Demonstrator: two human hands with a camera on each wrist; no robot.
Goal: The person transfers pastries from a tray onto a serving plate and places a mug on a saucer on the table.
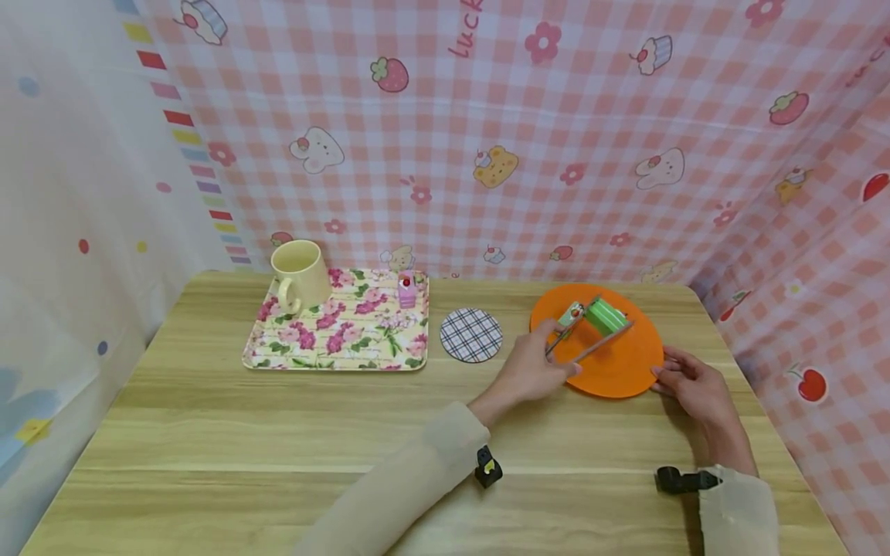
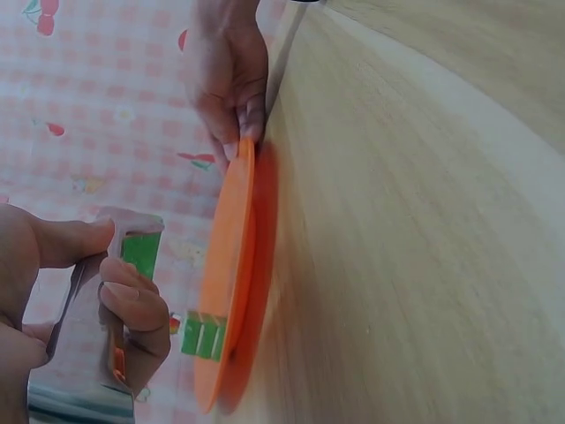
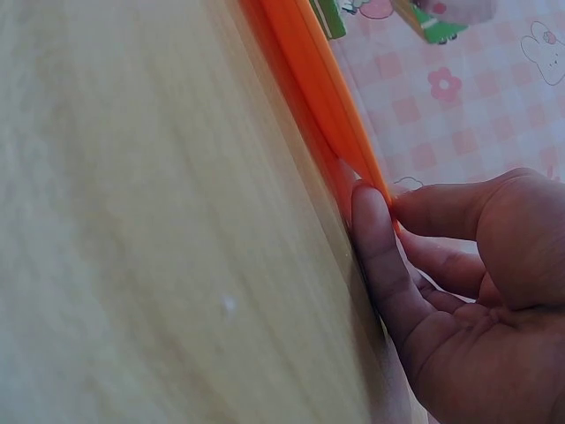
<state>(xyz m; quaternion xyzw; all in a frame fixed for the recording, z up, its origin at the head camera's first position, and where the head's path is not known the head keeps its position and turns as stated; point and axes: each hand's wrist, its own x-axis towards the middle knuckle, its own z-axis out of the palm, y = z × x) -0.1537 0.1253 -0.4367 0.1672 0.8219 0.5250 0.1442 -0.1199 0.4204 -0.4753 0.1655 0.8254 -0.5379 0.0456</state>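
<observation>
Orange plate (image 1: pixel 612 378): right part of the wooden table (image 1: pixel 278 448); one green-and-white toy cake (image 1: pixel 572 315) with a red topping rests on it.
Floral tray (image 1: pixel 348 340): left part of the table; carries a cream mug (image 1: pixel 310 272) at its back left corner and a small pink cake (image 1: pixel 406 293) near its back right corner. Mug upright, mouth up, handle turned toward the front left; bottom of its inside hidden.
Plaid coaster (image 1: pixel 470 335): flat on the table between tray and plate, nearer the tray.
Left hand (image 1: pixel 535 367): reaches over the plate's near left edge, forearm slanting in from lower left. Thumb and fingers bent about metal tongs (image 2: pixel 79 371), pinching both arms.
Right hand (image 1: pixel 695 390): at the plate's right edge, low beside the table. Rim pinched between thumb and fingers, some of them below it.
Tongs' grip: narrowed to the width of a green striped cake (image 1: pixel 607 317), held between the tips.
Held cake: out beyond the left fingers at the far end of the tongs, raised above the plate; gap to the plate shows in both wrist views.
Resting cake: just beside the tongs, outside their arms.
Sleeves: pale, a black device (image 1: pixel 488 468) at the left cuff.
</observation>
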